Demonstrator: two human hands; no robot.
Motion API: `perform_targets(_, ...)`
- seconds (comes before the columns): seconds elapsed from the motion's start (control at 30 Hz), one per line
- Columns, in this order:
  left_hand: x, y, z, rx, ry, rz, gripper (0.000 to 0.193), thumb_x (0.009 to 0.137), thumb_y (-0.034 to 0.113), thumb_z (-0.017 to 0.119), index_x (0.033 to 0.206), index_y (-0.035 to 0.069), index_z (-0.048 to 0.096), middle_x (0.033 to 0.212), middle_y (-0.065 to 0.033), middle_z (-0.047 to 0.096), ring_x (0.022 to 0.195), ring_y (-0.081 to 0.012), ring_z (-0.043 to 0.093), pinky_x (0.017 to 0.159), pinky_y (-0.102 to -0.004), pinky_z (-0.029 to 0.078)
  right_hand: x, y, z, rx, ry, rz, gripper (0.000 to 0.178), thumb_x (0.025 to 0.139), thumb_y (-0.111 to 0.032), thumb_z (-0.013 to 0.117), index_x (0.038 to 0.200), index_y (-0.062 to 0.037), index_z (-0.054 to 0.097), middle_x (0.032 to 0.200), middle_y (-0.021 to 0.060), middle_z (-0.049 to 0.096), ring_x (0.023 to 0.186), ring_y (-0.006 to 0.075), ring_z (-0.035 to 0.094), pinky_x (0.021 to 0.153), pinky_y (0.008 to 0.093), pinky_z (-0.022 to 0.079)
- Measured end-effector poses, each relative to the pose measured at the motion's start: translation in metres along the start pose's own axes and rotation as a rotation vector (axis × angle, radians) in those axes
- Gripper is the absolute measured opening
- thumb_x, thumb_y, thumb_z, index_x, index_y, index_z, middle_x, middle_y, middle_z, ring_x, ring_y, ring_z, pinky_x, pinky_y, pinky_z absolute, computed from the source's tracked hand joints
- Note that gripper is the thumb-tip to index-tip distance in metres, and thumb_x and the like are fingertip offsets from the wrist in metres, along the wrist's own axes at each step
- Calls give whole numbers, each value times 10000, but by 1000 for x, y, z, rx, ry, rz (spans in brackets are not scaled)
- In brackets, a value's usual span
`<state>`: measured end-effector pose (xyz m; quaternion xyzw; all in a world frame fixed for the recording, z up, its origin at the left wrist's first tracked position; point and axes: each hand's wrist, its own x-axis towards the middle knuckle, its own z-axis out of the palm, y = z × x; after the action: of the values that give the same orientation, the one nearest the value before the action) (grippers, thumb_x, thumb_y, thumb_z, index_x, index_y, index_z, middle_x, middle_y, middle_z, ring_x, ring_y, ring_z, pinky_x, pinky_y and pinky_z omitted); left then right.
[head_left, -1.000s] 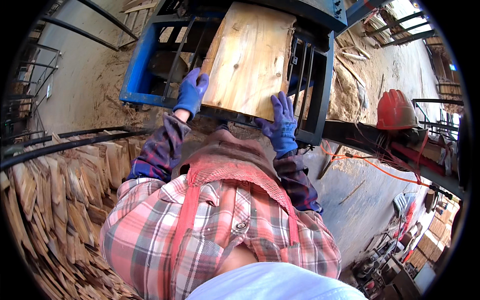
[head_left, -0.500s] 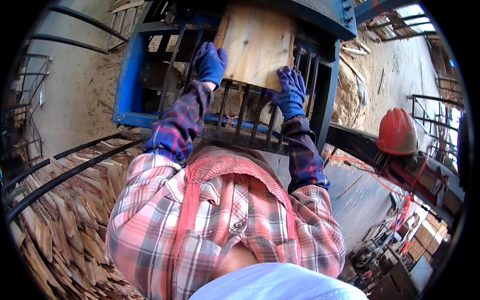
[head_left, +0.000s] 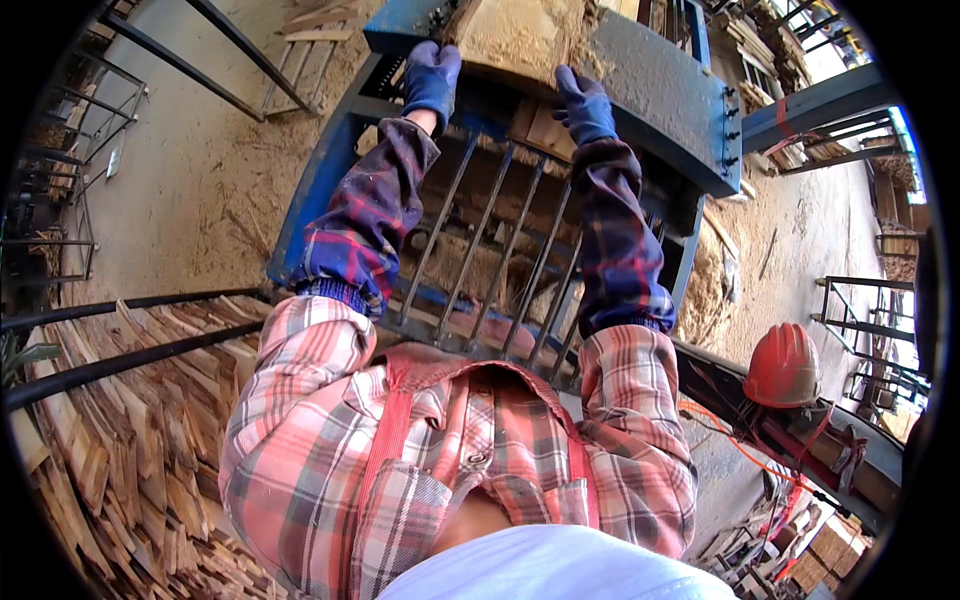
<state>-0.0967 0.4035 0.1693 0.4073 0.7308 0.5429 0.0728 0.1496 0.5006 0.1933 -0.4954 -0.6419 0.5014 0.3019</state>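
Both my arms reach far forward over a blue metal machine (head_left: 650, 110) with a bed of dark steel bars (head_left: 500, 250). My left hand (head_left: 432, 78), in a blue glove, grips the near left edge of a pale wooden slab (head_left: 515, 35). My right hand (head_left: 583, 103), gloved the same, presses against the slab's near right edge. Most of the slab lies under the machine's blue hood, sawdust on its top. Plaid sleeves cover both forearms.
Stacks of thin wooden shingles (head_left: 120, 430) fill the lower left behind black rails (head_left: 130, 350). An orange hard hat (head_left: 785, 368) rests on a dark beam at right with an orange cable. Sawdust covers the concrete floor (head_left: 190, 170).
Both hands have pushed the wooden slab forward along the bars into the machine; my arms are now stretched out and much less of the slab shows.
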Motion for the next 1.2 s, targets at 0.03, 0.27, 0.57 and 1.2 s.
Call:
perform_targets(0.03, 4, 2, 7, -200, -17, -125, 209, 898, 237, 669, 872, 30, 651, 774, -99, 614, 649, -180, 574, 602, -362, 456, 15, -2, 2, -2, -43, 38, 732, 890, -637, 628, 1213, 20, 642, 933, 142, 717, 670, 221, 700, 564, 316, 520)
perform_targets(0.27, -47, 42, 31, -770, -287, -435, 158, 938, 236, 662, 899, 87, 700, 881, 9, 692, 793, -123, 671, 703, -292, 499, 23, 18, -48, 62, 11, 70, 689, 833, -597, 728, 1157, 8, 662, 972, 99, 699, 712, 201, 648, 623, 309, 522)
perform_targets(0.57, -107, 34, -12, -977, -757, -746, 583, 902, 434, 697, 1326, 42, 615, 1258, -122, 678, 1086, -224, 680, 970, -364, 538, -265, 46, -71, 448, -250, 256, 399, 911, -315, 744, 1176, -41, 628, 1029, 82, 724, 880, 174, 706, 715, 291, 578)
perform_targets(1.2, -41, 215, 27, 370, -425, 1374, 447, 877, 307, 730, 1277, 125, 648, 1121, -156, 712, 1009, -369, 683, 887, -443, 545, -173, -43, -217, -1248, 236, -564, 574, 789, -641, 715, 1096, -156, 700, 936, 152, 733, 890, 362, 697, 774, 471, 536)
